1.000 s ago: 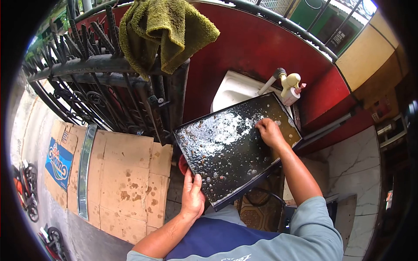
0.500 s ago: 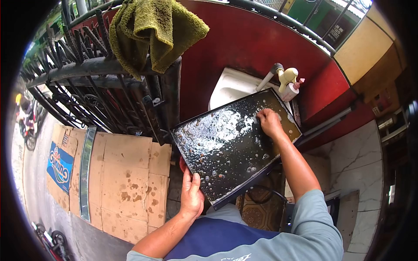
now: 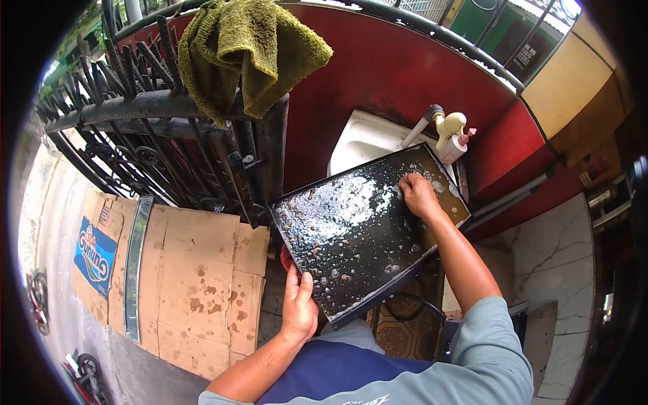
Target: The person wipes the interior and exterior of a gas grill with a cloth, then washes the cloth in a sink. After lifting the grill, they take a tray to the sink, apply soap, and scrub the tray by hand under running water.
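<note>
A black rectangular shallow tray (image 3: 364, 253) is tilted in front of me, its surface wet with suds and droplets. Brownish water has pooled along its right end. My left hand (image 3: 299, 309) grips the near left edge, thumb on the rim and the other fingers partly hidden underneath. Inside the tray, toward the right, my right hand (image 3: 420, 196) is closed, its curled fingers pressed to the wet surface. Whatever those fingers may hold is hidden. Behind the tray, a white corner sink (image 3: 361, 135) is partly covered by it.
A cream tap (image 3: 449, 128) and a pink-capped bottle (image 3: 453, 147) stand by the sink. At left are a black spiked metal gate (image 3: 155, 108) with a green towel (image 3: 250, 54) on it, and flattened cardboard (image 3: 182, 270) under a glass strip (image 3: 137, 270). A red wall (image 3: 364, 61) rises behind.
The view has shifted slightly, so the scene sits a little lower and farther right. Both hands keep nearly the same places on the tray. A motorbike rider in the street has left view.
</note>
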`<state>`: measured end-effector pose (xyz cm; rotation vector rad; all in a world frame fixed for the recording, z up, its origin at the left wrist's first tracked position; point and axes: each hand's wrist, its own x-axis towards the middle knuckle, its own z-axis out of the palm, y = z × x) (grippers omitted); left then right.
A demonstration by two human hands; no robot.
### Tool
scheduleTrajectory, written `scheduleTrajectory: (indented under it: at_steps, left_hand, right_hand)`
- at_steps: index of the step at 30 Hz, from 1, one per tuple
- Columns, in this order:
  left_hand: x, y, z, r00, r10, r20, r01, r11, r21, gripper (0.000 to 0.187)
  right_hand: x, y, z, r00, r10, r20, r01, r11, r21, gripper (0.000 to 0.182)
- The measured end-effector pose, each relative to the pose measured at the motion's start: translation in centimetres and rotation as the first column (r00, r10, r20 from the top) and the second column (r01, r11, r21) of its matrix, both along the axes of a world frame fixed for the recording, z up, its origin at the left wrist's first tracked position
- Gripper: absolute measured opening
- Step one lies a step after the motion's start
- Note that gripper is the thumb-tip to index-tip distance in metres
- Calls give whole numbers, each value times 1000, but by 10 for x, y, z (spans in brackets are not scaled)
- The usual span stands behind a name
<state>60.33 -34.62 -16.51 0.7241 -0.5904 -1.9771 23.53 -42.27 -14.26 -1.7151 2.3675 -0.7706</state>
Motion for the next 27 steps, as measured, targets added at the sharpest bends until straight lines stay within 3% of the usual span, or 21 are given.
scheduleTrajectory:
  at_steps: [1,4,6,8,9,10,12,16,20,22,24,26,27]
  left_hand:
    - [-1,0,-1,1000,7,0,-7,1000,1,47]
    - [-1,2,2,999,-1,-49,3,999,32,49]
    - [-1,3,2,999,18,-26,-17,999,32,50]
    - [-2,2,-4,1000,28,-9,-28,999,35,51]
    - [-1,2,0,1000,18,-25,-18,999,30,51]
    - [-1,3,3,999,4,-41,-3,1000,24,52]
    - [-1,3,4,1000,-3,-29,4,1000,24,52]
    - [-1,2,2,1000,4,-11,-4,1000,25,52]
    - [0,2,4,999,-9,-36,10,999,32,54]
    - [0,2,-2,999,-13,-30,14,1000,11,55]
    - [-1,2,-1,1000,-5,-30,6,1000,23,55]
    - [1,5,-1,1000,-13,-26,14,999,37,54]
    - [-1,5,-2,1000,-5,-6,5,1000,15,51]
  right_hand:
    - [-3,1,-2,1000,18,5,-18,1000,-15,13]
    - [-29,-1,-6,978,-197,-63,192,979,-71,12]
    - [-25,6,-12,992,-97,-76,95,995,-32,12]
    - [3,15,7,998,-23,52,22,1000,21,10]
    - [-2,14,10,990,-97,105,91,994,57,11]
    - [-18,13,3,990,-138,5,138,990,-10,11]
    - [-32,12,-8,976,-218,-17,217,975,-48,11]
    - [29,35,14,994,92,58,-95,995,44,10]
    - [-15,43,-5,990,-133,-40,131,989,-64,9]
    - [8,56,0,999,-28,-27,27,999,-33,9]
    - [49,73,23,981,186,62,-187,982,8,7]
    - [38,82,24,993,76,91,-77,997,6,7]
    - [18,84,14,1000,-2,21,3,1000,-7,6]
